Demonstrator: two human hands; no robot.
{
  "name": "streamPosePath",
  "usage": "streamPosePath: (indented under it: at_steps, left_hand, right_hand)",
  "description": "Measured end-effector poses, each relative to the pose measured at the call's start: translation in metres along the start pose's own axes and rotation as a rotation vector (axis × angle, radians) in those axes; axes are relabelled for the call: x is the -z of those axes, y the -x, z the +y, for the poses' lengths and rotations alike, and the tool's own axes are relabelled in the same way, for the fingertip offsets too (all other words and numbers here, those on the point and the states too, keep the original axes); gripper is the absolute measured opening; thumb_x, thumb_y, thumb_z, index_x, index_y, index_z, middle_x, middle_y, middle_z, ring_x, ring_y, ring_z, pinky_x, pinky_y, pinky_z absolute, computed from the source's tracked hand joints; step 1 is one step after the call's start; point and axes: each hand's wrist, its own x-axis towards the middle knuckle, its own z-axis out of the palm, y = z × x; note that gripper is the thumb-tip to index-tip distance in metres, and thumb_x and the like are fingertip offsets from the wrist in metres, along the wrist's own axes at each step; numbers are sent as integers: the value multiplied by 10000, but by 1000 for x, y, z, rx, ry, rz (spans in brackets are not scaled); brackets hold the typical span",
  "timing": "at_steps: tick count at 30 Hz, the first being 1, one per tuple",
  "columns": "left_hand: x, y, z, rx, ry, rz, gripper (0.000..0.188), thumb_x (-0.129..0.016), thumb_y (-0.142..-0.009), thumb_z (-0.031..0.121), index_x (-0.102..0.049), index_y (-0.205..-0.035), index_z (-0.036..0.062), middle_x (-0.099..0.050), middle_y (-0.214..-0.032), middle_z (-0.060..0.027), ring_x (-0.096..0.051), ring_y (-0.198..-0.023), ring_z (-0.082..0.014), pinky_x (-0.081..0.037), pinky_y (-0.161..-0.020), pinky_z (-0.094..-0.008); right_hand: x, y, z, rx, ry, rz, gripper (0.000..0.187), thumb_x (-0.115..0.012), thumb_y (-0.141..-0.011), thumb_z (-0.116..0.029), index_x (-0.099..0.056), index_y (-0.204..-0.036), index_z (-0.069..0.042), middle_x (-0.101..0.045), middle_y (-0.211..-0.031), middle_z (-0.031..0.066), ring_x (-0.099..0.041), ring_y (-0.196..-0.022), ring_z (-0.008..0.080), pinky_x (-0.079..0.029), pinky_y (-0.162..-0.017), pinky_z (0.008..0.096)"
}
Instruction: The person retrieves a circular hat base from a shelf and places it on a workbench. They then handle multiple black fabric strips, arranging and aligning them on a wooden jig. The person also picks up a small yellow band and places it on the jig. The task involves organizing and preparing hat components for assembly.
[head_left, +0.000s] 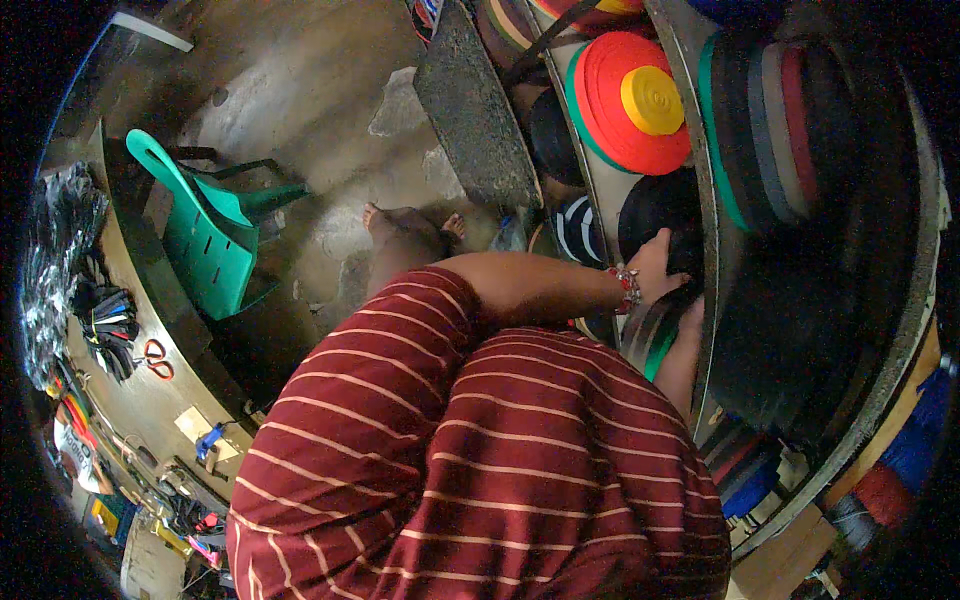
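My left hand (655, 268), with a red and silver bracelet (628, 288) at its wrist, reaches across into a shelf on the right. Its thumb and fingers press around the lower edge of a black roll of strap (655, 205). Just below it, my right hand (692, 318) is inside the same shelf. Its fingers are hidden by shadow and the shelf's edge. Beside my right forearm stand rolls with grey and green edges (660, 345). Above the black roll sits a wide red roll (618, 105) with a small yellow roll (655, 100) on it.
Shelf boards (690, 130) divide the rolls; more green, grey and maroon rolls (770, 130) stand farther right. A dark flat panel (478, 110) leans near the shelf. At left are a green plastic chair (212, 240) and a worktable (165, 325) with red-handled scissors (157, 360). Another person's bare feet (372, 218) show on the floor.
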Motion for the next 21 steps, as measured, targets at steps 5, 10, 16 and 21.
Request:
streamPosePath:
  at_steps: [5,10,16,21]
  left_hand:
    - [-12,-15,-21,92,-147,231,758,-722,-620,276,-287,-1158,-35,-391,-1097,-250,-420,-1023,-392,-390,-856,-403]
    - [-3,-22,-27,134,-196,99,821,-736,-619,325,-260,-1187,-26,-401,-1104,-234,-432,-1032,-355,-387,-870,-377]
    - [95,-4,2,425,581,-587,875,-703,-692,334,-170,-1324,48,-366,-1286,-114,-396,-1135,-234,-346,-911,-397]
    - [201,27,20,597,380,-277,831,-689,-710,315,-185,-1322,67,-418,-1247,-105,-450,-1094,-238,-388,-863,-414]
  right_hand:
    - [-3,-6,-5,10,-12,-2,574,-526,-792,-444,-445,-1176,-26,-462,-1206,116,-452,-1059,257,-365,-901,368]
    - [-1,-8,-8,12,-32,-11,568,-520,-796,-439,-442,-1179,-27,-462,-1206,115,-453,-1057,256,-367,-900,370]
    - [0,-10,-14,3,-57,4,561,-514,-802,-434,-438,-1182,-28,-462,-1206,113,-455,-1054,255,-369,-898,372]
    - [7,-5,-18,-42,-91,54,556,-508,-806,-429,-435,-1185,-29,-461,-1207,111,-457,-1051,254,-371,-896,374]
